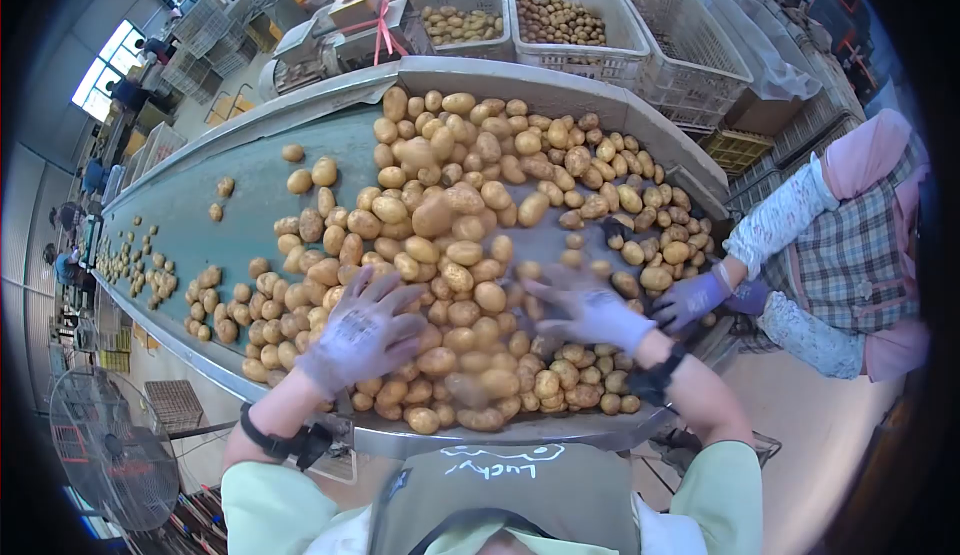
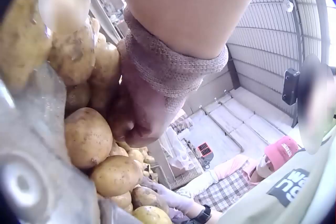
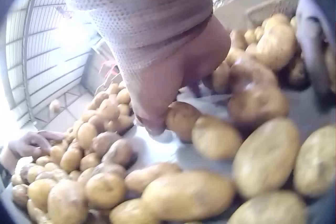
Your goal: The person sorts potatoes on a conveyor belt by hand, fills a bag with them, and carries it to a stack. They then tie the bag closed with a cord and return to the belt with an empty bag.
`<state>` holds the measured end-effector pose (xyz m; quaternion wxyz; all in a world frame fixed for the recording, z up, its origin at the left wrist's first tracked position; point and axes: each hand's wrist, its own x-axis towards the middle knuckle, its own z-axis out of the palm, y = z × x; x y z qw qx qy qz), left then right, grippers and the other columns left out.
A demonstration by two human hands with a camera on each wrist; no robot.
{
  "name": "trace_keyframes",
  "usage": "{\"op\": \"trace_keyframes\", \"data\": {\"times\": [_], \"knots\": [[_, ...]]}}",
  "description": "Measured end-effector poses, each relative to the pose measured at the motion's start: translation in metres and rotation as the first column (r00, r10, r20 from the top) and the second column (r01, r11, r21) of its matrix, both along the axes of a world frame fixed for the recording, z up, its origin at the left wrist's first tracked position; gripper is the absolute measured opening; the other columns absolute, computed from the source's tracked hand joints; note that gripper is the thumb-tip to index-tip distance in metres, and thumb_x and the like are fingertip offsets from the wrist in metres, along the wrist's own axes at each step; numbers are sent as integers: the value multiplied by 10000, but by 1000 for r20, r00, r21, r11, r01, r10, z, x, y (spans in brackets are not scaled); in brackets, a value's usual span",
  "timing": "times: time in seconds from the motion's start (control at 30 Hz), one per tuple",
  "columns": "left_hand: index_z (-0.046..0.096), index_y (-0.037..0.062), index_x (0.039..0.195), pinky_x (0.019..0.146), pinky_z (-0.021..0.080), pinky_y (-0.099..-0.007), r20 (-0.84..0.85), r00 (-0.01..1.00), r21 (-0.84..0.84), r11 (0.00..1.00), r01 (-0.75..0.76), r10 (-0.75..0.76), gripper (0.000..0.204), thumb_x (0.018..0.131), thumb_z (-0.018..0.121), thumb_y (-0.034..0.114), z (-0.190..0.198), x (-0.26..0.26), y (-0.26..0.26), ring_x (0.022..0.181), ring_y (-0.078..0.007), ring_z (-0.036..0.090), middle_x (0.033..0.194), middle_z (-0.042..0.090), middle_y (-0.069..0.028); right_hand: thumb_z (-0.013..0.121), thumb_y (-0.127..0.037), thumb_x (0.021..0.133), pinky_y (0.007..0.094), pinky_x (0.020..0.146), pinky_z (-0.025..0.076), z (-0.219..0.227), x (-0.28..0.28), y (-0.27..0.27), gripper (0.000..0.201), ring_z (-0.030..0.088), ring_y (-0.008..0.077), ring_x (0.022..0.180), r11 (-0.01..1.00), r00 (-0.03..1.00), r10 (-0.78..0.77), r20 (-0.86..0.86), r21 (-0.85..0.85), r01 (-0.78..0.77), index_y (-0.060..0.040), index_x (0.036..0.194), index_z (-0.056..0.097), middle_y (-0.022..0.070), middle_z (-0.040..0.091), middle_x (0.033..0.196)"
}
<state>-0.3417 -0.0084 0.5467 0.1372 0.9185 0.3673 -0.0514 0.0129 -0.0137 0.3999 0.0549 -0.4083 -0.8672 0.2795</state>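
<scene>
Heaped potatoes (image 1: 465,255) cover the right half of a sorting table with a green belt (image 1: 260,165). My gloved left hand (image 1: 365,333) lies over the front left part of the heap, fingers spread and touching potatoes. In the left wrist view that hand (image 2: 149,92) is beside several large potatoes (image 2: 88,139), its fingers mostly hidden. My gloved right hand (image 1: 592,315) reaches in on the right with extended fingers, by a bare patch of the table. The right wrist view has this hand (image 3: 163,90) low at the surface, fingertips right at a potato (image 3: 182,120).
At the right, another person's purple-gloved hand (image 1: 692,300) works among the potatoes. Metal side walls (image 1: 570,90) edge the table. Behind it stand plastic crates (image 1: 582,55), some with potatoes. A fan (image 1: 115,450) stands at the front left.
</scene>
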Motion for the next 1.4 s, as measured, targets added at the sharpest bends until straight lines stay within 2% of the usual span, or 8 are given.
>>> {"op": "trace_keyframes", "data": {"times": [0.23,0.37,0.67,0.9,1.03,1.13,1.2,1.4], "knots": [[756,193,1047,1150,310,-578,31,998,49,997,-52,51,266,801,752,295,-3,3,-16,1312,-350,500,1311,619,-72,613,-312,914,481,904,519,18,36,38,403,672,356,1015,835,830,-545,-115,13,550,-136,1276,643,155,698,1113],[755,194,1048,1165,301,-570,31,999,57,998,-32,31,259,809,748,293,-5,2,-16,1319,-355,497,1304,624,-77,672,-422,881,472,971,507,-2,1,59,595,638,383,1115,823,807,-506,306,-110,557,-52,1334,564,209,670,1167],[764,196,1040,1164,300,-567,28,999,60,998,-32,31,241,818,747,289,-6,3,-19,1309,-375,510,1299,633,-84,563,-178,971,427,969,501,38,22,44,313,614,331,1119,849,718,-456,-525,-15,528,-112,1275,601,149,614,1217],[771,212,988,1156,298,-564,69,998,69,997,-17,12,215,797,745,307,-5,7,-17,1287,-368,519,1242,655,-51,613,-162,923,391,843,547,153,-3,37,323,666,262,962,885,910,3,-416,425,191,-159,1246,625,80,636,1084],[776,221,974,1160,288,-568,93,996,85,996,3,-11,220,782,744,322,-1,3,-15,1286,-366,521,1250,656,-48,556,-92,907,432,793,542,199,85,92,359,662,270,906,474,978,-202,44,878,59,-75,1263,599,123,657,1045],[782,237,950,1144,308,-586,49,999,99,995,-13,8,207,771,741,332,4,3,-21,1292,-369,518,1236,662,-49,513,-39,894,462,756,539,201,253,186,387,659,277,863,-64,564,-806,-179,974,217,-11,1275,579,156,672,1016],[782,235,949,1139,315,-587,52,999,113,993,-18,12,204,770,744,325,2,2,-17,1291,-371,520,1237,662,-49,514,-73,893,492,818,531,208,218,143,478,649,304,930,198,374,-927,38,895,400,9,1364,523,201,657,1118],[774,220,979,1139,320,-596,19,999,43,998,-50,49,221,775,761,305,5,5,-18,1285,-372,530,1240,658,-46,542,-471,976,596,1099,371,6,66,29,614,392,411,1412,926,931,-352,100,180,331,-160,1496,443,200,399,1551]]}}
